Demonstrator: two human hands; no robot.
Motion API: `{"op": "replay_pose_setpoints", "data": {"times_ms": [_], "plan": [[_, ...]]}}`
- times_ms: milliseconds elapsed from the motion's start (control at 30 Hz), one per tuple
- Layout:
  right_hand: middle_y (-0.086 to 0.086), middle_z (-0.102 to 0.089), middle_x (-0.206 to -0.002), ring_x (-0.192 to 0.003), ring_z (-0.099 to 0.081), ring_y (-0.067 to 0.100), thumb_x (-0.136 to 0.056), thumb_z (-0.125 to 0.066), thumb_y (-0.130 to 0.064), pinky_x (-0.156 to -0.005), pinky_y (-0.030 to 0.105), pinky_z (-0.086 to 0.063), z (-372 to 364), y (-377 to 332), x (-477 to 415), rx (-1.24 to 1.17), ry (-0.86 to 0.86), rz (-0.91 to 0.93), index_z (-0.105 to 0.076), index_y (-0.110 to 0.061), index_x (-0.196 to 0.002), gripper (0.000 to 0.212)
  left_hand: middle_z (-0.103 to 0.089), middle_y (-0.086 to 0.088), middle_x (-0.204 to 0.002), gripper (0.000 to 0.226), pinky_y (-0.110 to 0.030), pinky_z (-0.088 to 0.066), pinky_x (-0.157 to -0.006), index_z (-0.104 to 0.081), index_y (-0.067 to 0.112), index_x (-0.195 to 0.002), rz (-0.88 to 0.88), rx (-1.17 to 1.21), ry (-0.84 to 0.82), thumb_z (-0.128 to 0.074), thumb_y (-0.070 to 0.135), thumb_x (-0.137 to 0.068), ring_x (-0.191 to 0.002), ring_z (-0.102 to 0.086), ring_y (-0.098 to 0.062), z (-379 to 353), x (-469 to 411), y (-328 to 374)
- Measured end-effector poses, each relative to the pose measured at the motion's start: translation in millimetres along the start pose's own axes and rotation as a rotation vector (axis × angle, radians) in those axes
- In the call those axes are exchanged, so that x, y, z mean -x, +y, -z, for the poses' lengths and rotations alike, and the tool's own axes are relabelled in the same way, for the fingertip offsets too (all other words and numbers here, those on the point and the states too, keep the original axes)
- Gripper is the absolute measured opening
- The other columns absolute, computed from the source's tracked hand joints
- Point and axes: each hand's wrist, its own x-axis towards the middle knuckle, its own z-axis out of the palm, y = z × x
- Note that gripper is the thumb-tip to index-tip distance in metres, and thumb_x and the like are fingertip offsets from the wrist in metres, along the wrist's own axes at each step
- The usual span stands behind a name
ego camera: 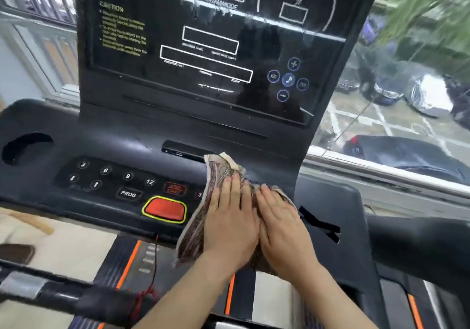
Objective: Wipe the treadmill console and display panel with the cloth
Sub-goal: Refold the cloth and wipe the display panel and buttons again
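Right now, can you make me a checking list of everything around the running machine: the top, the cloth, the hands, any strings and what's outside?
Surface: black plastic treadmill console with number buttons and a red stop button rimmed in yellow; the glossy black display panel shows pale streaks.
Job's things: brown patterned cloth lies crumpled on the console's right part, one end hanging over the front edge.
Clutter: nothing seen.
Grippers: left hand and right hand press flat on the cloth, side by side, fingers straight.
Cables: thin red cord hangs below the console's front edge.
Surroundings: window on the right, parked cars outside.
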Motion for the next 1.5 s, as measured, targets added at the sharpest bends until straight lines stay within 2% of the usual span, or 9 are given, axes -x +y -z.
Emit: {"op": "replay_pose_setpoints", "data": {"times_ms": [200,367,467,600,733,933,1033,1233,1500], "plan": [[0.003,-0.011,-0.162,-0.149,-0.013,0.018,-0.097,-0.02,-0.033,-0.119,0.034,-0.01,4,-5,-59,0.069,0.04,0.016,-0.015,-0.014,-0.155,0.061,-0.046,-0.011,-0.145,0.066,-0.043,-0.046,-0.09,-0.04,0.009,-0.145,0.167,-0.116,-0.097,-0.04,0.042,-0.088,-0.127,-0.048,-0.028,17,-1,-14],[0.002,-0.025,-0.159,-0.147,-0.019,0.015,-0.098,-0.025,-0.032,-0.119,0.035,-0.016,4,5,-6,0.039,0.007,0.096,-0.03,-0.014,-0.152,0.057,-0.06,-0.014,-0.108,0.05,-0.044,-0.045,-0.071,-0.062,0.007,-0.119,0.125,-0.163,0.038,-0.042,0.036,-0.083,-0.092,-0.052,-0.033,15,18,0],[0.003,-0.031,-0.156,-0.146,-0.025,0.017,-0.097,-0.031,-0.033,-0.117,0.035,-0.015,2,18,10,0.076,0.016,0.132,-0.037,-0.012,-0.149,0.056,-0.058,-0.014,-0.123,0.05,-0.046,-0.041,-0.092,-0.06,0.01,-0.124,0.099,-0.086,0.075,-0.042,0.034,-0.084,-0.114,-0.05,-0.032,5,29,12],[0.0,-0.017,-0.162,-0.148,-0.016,0.016,-0.097,-0.029,-0.036,-0.119,0.035,-0.013,8,28,-39,0.052,0.041,0.103,-0.022,-0.016,-0.154,0.061,-0.042,-0.02,-0.146,0.059,-0.051,-0.028,-0.114,-0.049,0.008,-0.137,0.073,-0.092,0.095,-0.031,0.036,-0.089,-0.138,-0.036,-0.033,-8,-2,14],[0.0,-0.007,-0.163,-0.149,-0.01,0.016,-0.098,-0.019,-0.034,-0.12,0.038,-0.013,9,26,-54,0.067,0.029,0.083,-0.011,-0.016,-0.156,0.062,-0.035,-0.019,-0.151,0.061,-0.048,-0.025,-0.115,-0.04,0.005,-0.144,0.016,-0.129,0.087,-0.03,0.036,-0.092,-0.141,-0.032,-0.032,-5,-26,10],[0.0,-0.022,-0.159,-0.148,-0.018,0.017,-0.098,-0.025,-0.034,-0.117,0.037,-0.012,-1,30,7,0.012,-0.014,0.113,-0.03,-0.015,-0.152,0.058,-0.044,-0.018,-0.146,0.064,-0.048,-0.034,-0.111,-0.046,0.005,-0.14,-0.048,-0.139,0.01,-0.026,0.044,-0.094,-0.138,-0.039,-0.03,-8,19,13],[-0.003,-0.018,-0.16,-0.149,-0.015,0.015,-0.098,-0.024,-0.035,-0.117,0.037,-0.012,-1,30,-7,0.028,-0.007,0.106,-0.026,-0.018,-0.153,0.058,-0.044,-0.017,-0.146,0.062,-0.047,-0.034,-0.111,-0.047,0.006,-0.14,-0.022,-0.137,0.056,-0.029,0.043,-0.093,-0.138,-0.039,-0.029,-11,7,11],[-0.001,-0.015,-0.161,-0.146,-0.015,0.014,-0.099,-0.036,-0.03,-0.117,0.035,-0.013,7,22,-66,0.08,0.087,0.073,-0.02,-0.018,-0.155,0.06,-0.011,-0.018,-0.159,0.066,-0.044,-0.01,-0.12,-0.014,0.004,-0.152,0.022,-0.129,0.078,-0.013,0.039,-0.096,-0.148,-0.005,-0.029,-5,-47,2],[-0.002,-0.043,-0.151,-0.14,-0.035,0.017,-0.088,-0.034,-0.023,-0.115,0.033,-0.016,5,17,-14,-0.027,-0.011,0.22,-0.045,-0.017,-0.144,0.058,-0.045,-0.024,-0.143,0.07,-0.046,-0.037,-0.11,-0.047,0.002,-0.139,0.123,-0.139,0.018,-0.031,0.05,-0.09,-0.136,-0.042,-0.033,-2,18,-9]]}}
